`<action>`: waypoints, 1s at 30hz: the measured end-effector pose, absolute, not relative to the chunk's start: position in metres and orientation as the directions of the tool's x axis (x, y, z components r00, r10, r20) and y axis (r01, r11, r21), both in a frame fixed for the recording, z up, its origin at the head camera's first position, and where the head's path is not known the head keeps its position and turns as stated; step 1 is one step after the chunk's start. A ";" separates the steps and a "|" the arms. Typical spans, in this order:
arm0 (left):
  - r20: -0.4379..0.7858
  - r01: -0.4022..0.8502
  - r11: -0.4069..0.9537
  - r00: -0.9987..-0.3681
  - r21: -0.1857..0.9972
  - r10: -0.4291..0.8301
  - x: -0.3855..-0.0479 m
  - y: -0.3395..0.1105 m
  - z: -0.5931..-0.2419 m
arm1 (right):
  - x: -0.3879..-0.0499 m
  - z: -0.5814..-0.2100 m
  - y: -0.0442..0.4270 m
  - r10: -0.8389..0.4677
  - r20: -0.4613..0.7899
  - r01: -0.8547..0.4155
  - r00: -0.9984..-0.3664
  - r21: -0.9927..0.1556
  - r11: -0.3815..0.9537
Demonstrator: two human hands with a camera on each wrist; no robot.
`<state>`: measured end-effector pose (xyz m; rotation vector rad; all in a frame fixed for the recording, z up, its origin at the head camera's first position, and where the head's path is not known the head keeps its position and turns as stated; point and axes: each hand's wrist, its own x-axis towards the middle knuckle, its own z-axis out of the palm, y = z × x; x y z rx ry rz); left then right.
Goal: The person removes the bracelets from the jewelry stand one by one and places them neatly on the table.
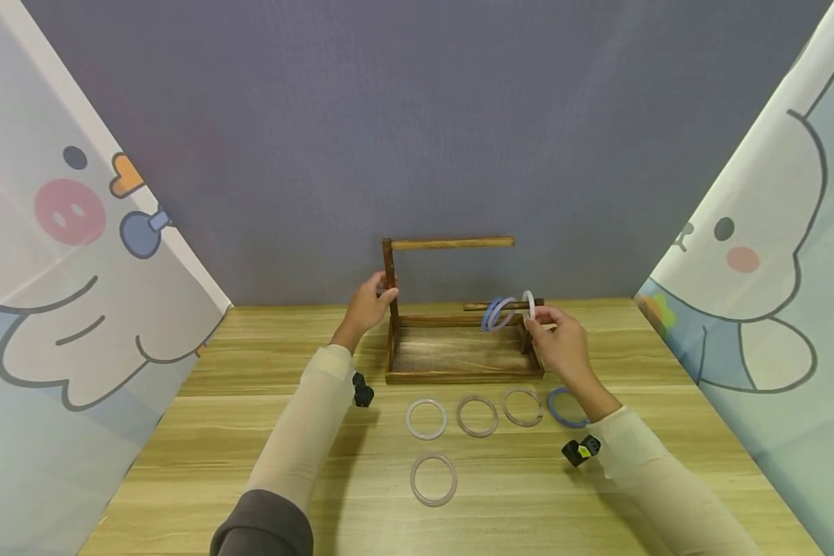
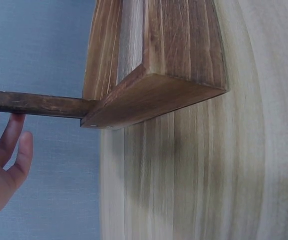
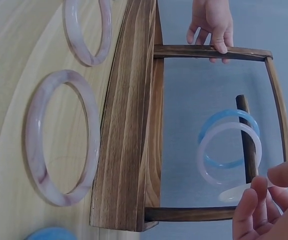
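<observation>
A brown wooden bangle stand (image 1: 464,378) has a tall post at its left and a shorter bar at its right. My left hand (image 1: 368,305) grips the tall post, thumb on the near side and fingers behind, as the right wrist view shows. At the short bar, my right hand (image 1: 561,340) pinches a white bangle (image 3: 232,194) that is around the bar near its post. Farther along that bar hang a blue bangle (image 3: 229,112) and a pale lavender bangle (image 3: 202,160). The upper bar (image 1: 452,243) carries nothing.
Before the stand, on the wooden table (image 1: 264,363), lie a white bangle (image 1: 408,419), two pinkish bangles (image 1: 459,417) and a blue bangle (image 1: 568,424), partly hidden by my right arm. Another pinkish bangle (image 1: 413,479) lies nearer me. A grey wall (image 1: 417,139) rises behind.
</observation>
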<state>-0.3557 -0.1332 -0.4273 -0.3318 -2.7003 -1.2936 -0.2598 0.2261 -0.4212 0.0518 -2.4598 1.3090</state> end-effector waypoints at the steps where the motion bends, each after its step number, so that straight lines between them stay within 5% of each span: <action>1: 0.207 0.250 0.609 -0.968 0.753 0.140 -0.355 -0.133 -0.427 | -0.260 -0.422 0.226 0.130 0.321 -0.191 -0.938 -0.793 0.579; 30: 0.210 0.254 0.608 -0.967 0.752 0.144 -0.357 -0.134 -0.427 | -0.265 -0.422 0.224 0.159 0.256 -0.102 -0.953 -0.770 0.629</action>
